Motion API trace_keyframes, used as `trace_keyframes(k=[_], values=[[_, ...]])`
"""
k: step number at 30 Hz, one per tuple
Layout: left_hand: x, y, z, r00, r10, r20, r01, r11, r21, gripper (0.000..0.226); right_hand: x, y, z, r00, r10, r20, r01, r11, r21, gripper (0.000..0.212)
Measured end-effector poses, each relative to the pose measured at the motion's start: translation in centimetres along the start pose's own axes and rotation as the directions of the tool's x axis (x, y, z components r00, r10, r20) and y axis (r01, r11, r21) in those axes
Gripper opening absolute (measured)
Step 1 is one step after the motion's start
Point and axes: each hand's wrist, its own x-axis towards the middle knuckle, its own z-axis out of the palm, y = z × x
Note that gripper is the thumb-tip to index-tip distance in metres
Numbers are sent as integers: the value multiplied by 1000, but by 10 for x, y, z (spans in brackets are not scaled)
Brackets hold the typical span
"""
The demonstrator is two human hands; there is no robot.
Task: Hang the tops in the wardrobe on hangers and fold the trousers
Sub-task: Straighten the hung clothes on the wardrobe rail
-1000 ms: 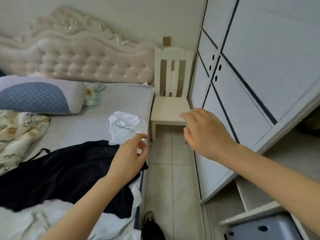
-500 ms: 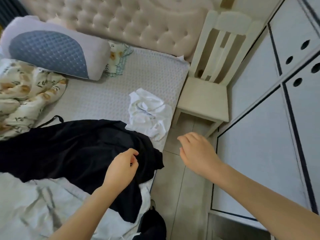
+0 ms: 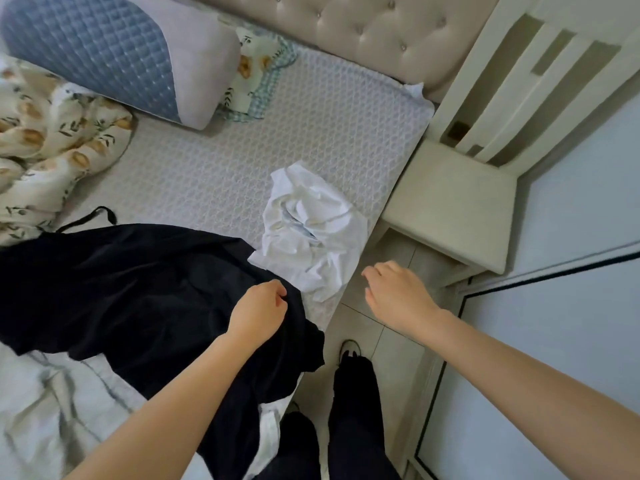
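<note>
Fingers [image 3: 274,289] of the left hand [image 3: 258,311] are curled in tight, with their tips down on the black garment [image 3: 138,289]. I cannot tell if they pinch a bit of the cloth or just rest on it. The right hand [image 3: 398,296] holds nothing. Its fingers [image 3: 378,271] are bent a little and loose, with small gaps between them. It hangs over the floor [image 3: 391,362], between the right edge of the bed [image 3: 242,150] and the chair [image 3: 450,209]. The black garment lies spread out on the near half of the bed, and one end of it droops over the right edge. A thin black strap [image 3: 90,216] sticks out from its far side. The white top [image 3: 308,230] sits in a crumpled heap right at the right edge of the bed, and it touches the black garment at one corner. A pale wrinkled cloth [image 3: 52,393] lies under the black garment at the near left corner. A blue and grey pillow [image 3: 114,46] rests at the far left end by the padded headboard [image 3: 381,29], and a flowered blanket [image 3: 52,143] is bunched at the left edge. The chair stands just beside the far right corner of the bed, against the pale wardrobe door [image 3: 571,341]. Down low, the person's legs [image 3: 353,410] in dark trousers stand on the floor beside the bed.
</note>
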Motion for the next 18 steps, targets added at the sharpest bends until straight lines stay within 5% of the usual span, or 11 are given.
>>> trace_keyframes(k=[18], values=[[182, -4, 65, 959, -255, 125, 247, 966, 78, 33, 224, 88, 52, 952, -90, 292, 108, 993, -46, 23]])
